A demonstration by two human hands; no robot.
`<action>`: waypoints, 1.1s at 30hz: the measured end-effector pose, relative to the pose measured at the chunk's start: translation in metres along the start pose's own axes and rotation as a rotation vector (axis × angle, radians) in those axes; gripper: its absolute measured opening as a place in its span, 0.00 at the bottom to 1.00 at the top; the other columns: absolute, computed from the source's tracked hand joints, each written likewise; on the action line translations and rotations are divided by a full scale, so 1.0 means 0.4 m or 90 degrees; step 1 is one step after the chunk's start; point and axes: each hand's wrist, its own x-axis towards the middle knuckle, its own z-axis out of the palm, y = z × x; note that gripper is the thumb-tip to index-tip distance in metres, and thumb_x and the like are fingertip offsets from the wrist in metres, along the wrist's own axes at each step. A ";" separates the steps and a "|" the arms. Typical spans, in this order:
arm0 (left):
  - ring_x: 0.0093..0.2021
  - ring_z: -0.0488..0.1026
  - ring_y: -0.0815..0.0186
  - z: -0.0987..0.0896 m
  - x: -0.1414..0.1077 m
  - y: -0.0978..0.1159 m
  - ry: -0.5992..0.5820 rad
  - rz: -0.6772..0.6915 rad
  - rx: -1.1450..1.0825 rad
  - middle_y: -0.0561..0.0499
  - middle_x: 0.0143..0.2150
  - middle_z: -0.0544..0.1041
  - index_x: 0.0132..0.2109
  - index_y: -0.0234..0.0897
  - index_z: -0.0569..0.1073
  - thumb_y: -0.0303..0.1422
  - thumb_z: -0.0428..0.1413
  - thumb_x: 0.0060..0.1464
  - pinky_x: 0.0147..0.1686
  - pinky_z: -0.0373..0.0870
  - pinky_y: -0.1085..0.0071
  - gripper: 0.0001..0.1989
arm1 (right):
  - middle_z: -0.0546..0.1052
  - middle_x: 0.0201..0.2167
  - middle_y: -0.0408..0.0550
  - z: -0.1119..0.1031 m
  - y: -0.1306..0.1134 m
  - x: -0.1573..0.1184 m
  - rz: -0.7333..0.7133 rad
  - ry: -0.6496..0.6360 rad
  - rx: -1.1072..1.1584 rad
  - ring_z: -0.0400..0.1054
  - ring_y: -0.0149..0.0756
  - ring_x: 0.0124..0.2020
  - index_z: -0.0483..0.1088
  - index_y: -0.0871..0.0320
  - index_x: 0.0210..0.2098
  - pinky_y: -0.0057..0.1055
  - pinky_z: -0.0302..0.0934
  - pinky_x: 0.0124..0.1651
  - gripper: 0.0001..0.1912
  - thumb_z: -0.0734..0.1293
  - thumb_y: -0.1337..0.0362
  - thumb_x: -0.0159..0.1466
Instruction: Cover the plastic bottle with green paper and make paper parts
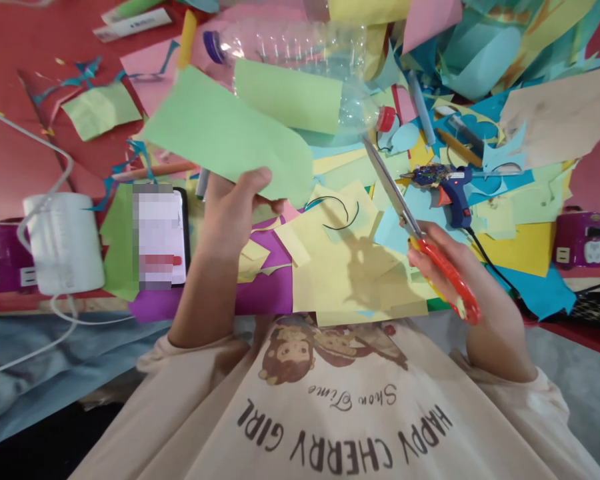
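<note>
My left hand (245, 207) pinches the lower edge of a light green sheet of paper (230, 137), thumb on top. The sheet is raised above the table and slants up to the left. In my right hand (460, 267) is a pair of scissors (445, 277) with red and yellow handles. Their blades look closed or nearly so and point up and left, apart from the sheet. Behind the sheet lies a clear plastic bottle (357, 110) with a red cap and a green paper piece around or against it. Another clear bottle (285, 43) with a dark blue cap lies farther back.
A blue glue gun (455, 190) with a cord lies right of the scissors. A phone (160, 237) and a white adapter box (63, 243) are at left. Purple power sockets (580, 240) sit at both sides. Coloured paper scraps, including pale yellow sheets (345, 273), cover the red table.
</note>
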 end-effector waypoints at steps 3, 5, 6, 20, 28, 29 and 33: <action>0.24 0.72 0.73 0.022 0.037 0.008 0.065 0.043 -0.057 0.57 0.28 0.74 0.39 0.34 0.70 0.22 0.52 0.48 0.18 0.64 0.76 0.10 | 0.70 0.23 0.43 0.011 -0.018 0.043 -0.046 0.049 -0.143 0.61 0.34 0.21 0.63 0.53 0.52 0.29 0.51 0.25 0.19 0.60 0.52 0.65; 0.21 0.69 0.76 0.041 0.053 -0.004 0.091 0.052 -0.071 0.59 0.27 0.71 0.38 0.34 0.67 0.19 0.49 0.50 0.17 0.61 0.78 0.10 | 0.74 0.27 0.47 0.033 -0.030 0.084 -0.079 0.095 -0.242 0.66 0.38 0.24 0.64 0.54 0.53 0.30 0.53 0.27 0.19 0.61 0.55 0.65; 0.21 0.68 0.77 0.049 0.058 -0.014 0.098 0.052 -0.068 0.60 0.27 0.70 0.38 0.35 0.65 0.18 0.48 0.51 0.17 0.60 0.78 0.10 | 0.76 0.31 0.50 0.046 -0.035 0.109 -0.097 0.110 -0.279 0.69 0.41 0.28 0.65 0.56 0.53 0.30 0.55 0.29 0.19 0.61 0.56 0.65; 0.28 0.70 0.75 0.050 0.051 -0.117 -0.043 0.009 0.026 0.58 0.29 0.73 0.39 0.35 0.70 0.29 0.57 0.52 0.26 0.65 0.79 0.06 | 0.74 0.46 0.57 0.122 -0.066 0.367 -0.268 0.140 -0.492 0.68 0.49 0.52 0.62 0.62 0.59 0.42 0.66 0.50 0.21 0.57 0.69 0.66; 0.24 0.71 0.72 0.054 0.039 -0.124 -0.131 -0.032 0.024 0.53 0.28 0.75 0.39 0.36 0.74 0.40 0.62 0.47 0.23 0.68 0.75 0.14 | 0.77 0.48 0.52 0.089 -0.008 0.321 -0.340 0.227 -0.199 0.71 0.44 0.51 0.70 0.55 0.48 0.44 0.67 0.55 0.14 0.55 0.65 0.69; 0.26 0.73 0.70 0.054 0.035 -0.123 -0.159 -0.051 0.025 0.52 0.30 0.76 0.40 0.36 0.74 0.41 0.62 0.47 0.24 0.69 0.74 0.15 | 0.78 0.46 0.51 0.086 0.001 0.311 -0.330 0.225 -0.108 0.73 0.42 0.49 0.69 0.53 0.47 0.42 0.69 0.53 0.14 0.55 0.62 0.69; 0.29 0.77 0.65 0.057 0.017 -0.110 -0.337 -0.157 0.046 0.49 0.32 0.79 0.38 0.34 0.76 0.43 0.65 0.43 0.26 0.74 0.71 0.19 | 0.78 0.38 0.45 0.084 0.020 0.282 -0.272 0.177 0.216 0.75 0.35 0.35 0.68 0.49 0.48 0.35 0.73 0.39 0.15 0.57 0.51 0.68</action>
